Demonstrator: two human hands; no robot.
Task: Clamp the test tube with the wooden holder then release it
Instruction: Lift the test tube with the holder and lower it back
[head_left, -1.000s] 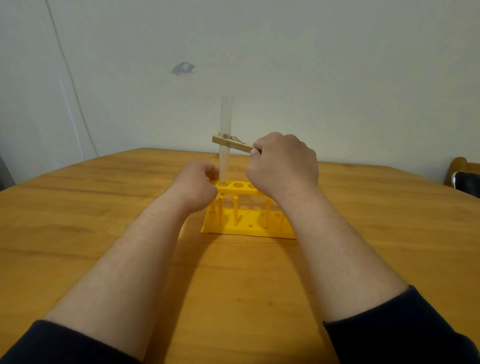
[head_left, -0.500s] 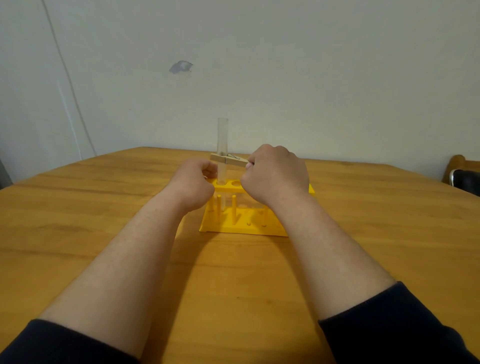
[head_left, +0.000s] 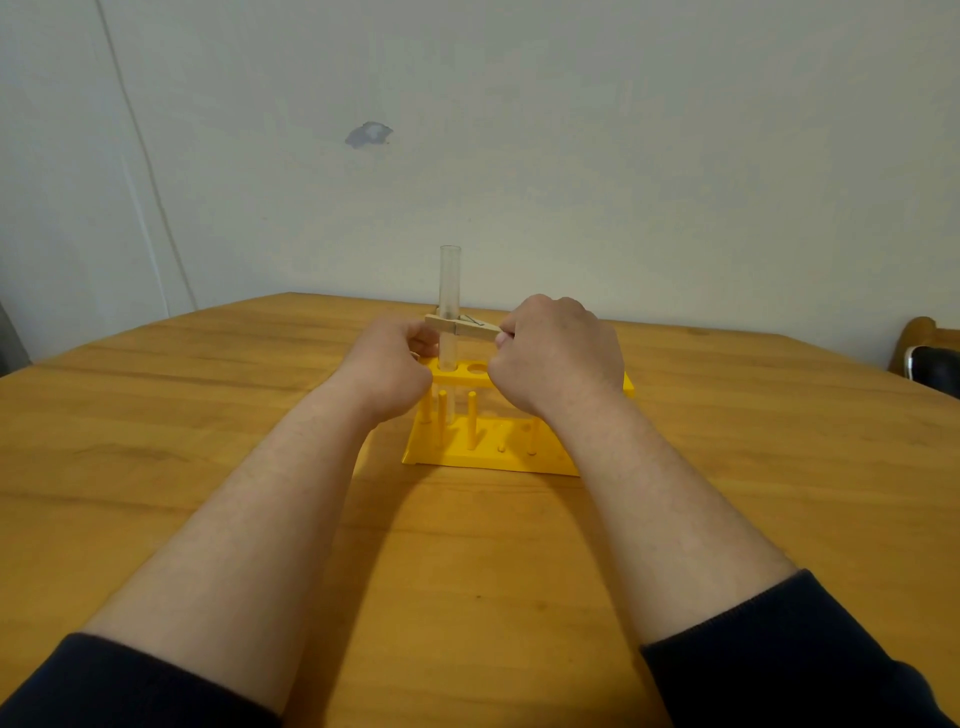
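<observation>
Upright in the yellow rack (head_left: 519, 457), a clear test tube (head_left: 449, 291) stands in the leftmost hole of the top plate, its lower end reaching down between the pegs. Across it, just above the rack, lies a wooden holder (head_left: 462, 327), nearly level and tilted slightly down toward the right, with its short end sticking out to the left of the tube; it appears to be closed on the glass. Curled into a fist, the right hand (head_left: 558, 358) pinches the holder's handle end between thumb and fingers. At the rack's left end the left hand (head_left: 389, 371) is also curled, its fingertips close to the tube; whether they touch the tube or the rack cannot be told. Both forearms stretch over the wooden table (head_left: 156, 415), dark sleeves pushed up.
</observation>
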